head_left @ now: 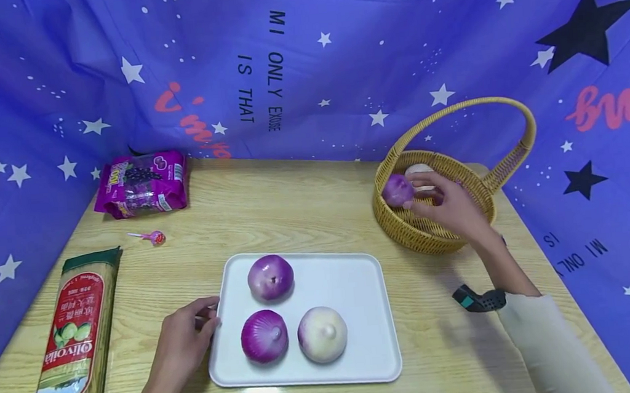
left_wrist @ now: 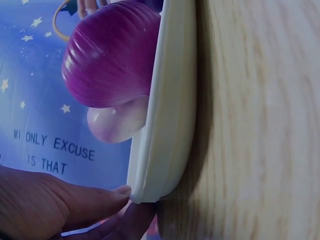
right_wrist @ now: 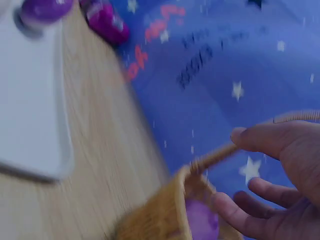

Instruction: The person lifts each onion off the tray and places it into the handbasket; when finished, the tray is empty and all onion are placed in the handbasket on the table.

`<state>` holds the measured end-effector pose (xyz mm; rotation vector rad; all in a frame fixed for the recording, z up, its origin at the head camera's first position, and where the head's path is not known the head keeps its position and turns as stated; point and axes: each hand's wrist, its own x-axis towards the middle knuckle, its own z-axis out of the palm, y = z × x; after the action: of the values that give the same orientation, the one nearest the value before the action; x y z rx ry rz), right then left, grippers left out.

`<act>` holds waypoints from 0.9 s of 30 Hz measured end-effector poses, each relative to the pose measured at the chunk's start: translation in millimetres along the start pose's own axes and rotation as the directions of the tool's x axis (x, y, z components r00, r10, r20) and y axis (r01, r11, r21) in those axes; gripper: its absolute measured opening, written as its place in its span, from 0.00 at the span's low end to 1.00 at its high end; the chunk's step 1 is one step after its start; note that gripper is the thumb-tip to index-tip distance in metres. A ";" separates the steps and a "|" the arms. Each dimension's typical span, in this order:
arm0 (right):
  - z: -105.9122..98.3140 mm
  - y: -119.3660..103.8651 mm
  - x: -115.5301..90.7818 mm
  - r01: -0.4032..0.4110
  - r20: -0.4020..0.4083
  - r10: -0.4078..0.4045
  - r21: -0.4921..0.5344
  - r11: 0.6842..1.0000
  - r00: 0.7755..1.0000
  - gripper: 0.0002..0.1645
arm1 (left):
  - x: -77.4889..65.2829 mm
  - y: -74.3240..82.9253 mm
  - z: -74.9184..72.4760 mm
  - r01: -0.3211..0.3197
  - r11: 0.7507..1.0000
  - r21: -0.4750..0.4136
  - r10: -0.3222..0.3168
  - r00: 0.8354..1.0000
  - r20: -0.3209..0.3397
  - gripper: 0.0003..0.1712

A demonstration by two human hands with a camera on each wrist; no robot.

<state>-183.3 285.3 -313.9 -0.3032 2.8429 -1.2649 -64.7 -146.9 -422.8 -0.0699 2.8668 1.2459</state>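
Observation:
On a white tray [head_left: 358,316] lie two purple onions [head_left: 270,278] [head_left: 264,336] and a whitish onion [head_left: 323,334]. My left hand [head_left: 184,336] is at the tray's left edge; in the left wrist view its thumb and fingers pinch the rim. Over the wicker basket [head_left: 418,238] reaches my right hand [head_left: 443,202], its fingers spread beside a purple onion [head_left: 398,190] at the basket's left side. In the right wrist view, the fingers [right_wrist: 270,192] stand apart with nothing between them. A pale onion [head_left: 418,168] is partly hidden behind that hand.
A purple grape-candy bag [head_left: 142,184] lies at the back left, a pink lollipop [head_left: 154,237] in front of it. A spaghetti pack [head_left: 77,345] lies along the left. The basket's tall handle [head_left: 474,102] arches above it. A blue starry cloth [head_left: 305,68] hangs behind.

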 end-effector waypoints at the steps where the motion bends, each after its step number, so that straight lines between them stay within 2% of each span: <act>1: 3.1 -2.1 -3.8 0.022 0.013 -0.022 -0.001 1.000 1.000 0.30 | -0.3 0.0 -0.1 -0.001 1.000 0.001 0.001 1.000 0.000 0.17; 4: 14.5 -4.2 -14.4 0.089 0.071 -0.091 0.033 0.995 0.993 0.30 | -0.5 -0.4 -0.3 -0.009 1.000 0.009 0.009 1.000 -0.002 0.17; 7: 30.1 -3.6 -24.7 0.141 0.149 -0.151 0.074 0.987 0.977 0.31 | 0.1 -0.1 -0.8 -0.019 1.000 0.009 0.019 1.000 -0.006 0.17; 12: 57.2 -15.1 -43.5 0.099 0.279 -0.149 0.183 0.978 0.949 0.31 | 0.0 0.9 -0.6 -0.014 1.000 0.000 0.014 1.000 0.001 0.17; 18: 84.7 -16.0 -55.4 0.084 0.358 -0.199 0.312 0.946 0.912 0.32 | 0.6 0.5 0.9 -0.016 1.000 0.019 0.016 1.000 0.001 0.17; 22: 96.5 -26.4 -63.7 0.025 0.423 -0.204 0.392 0.920 0.883 0.33 | 0.3 -0.4 1.4 -0.013 0.999 0.033 0.013 1.000 0.000 0.17; 24: 101.9 -30.8 -68.2 0.005 0.461 -0.204 0.396 0.918 0.864 0.33 | 0.3 -0.7 1.7 -0.013 0.999 0.032 0.013 1.000 0.001 0.17; 27: 113.6 -29.8 -73.2 0.023 0.516 -0.220 0.361 0.932 0.828 0.34 | 0.2 -0.9 1.9 -0.013 0.999 0.030 0.013 1.000 0.000 0.17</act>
<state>-96.0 195.8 -373.0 -0.7171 2.1072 -1.3824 -64.9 -146.1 -424.7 -0.0518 2.8900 1.2040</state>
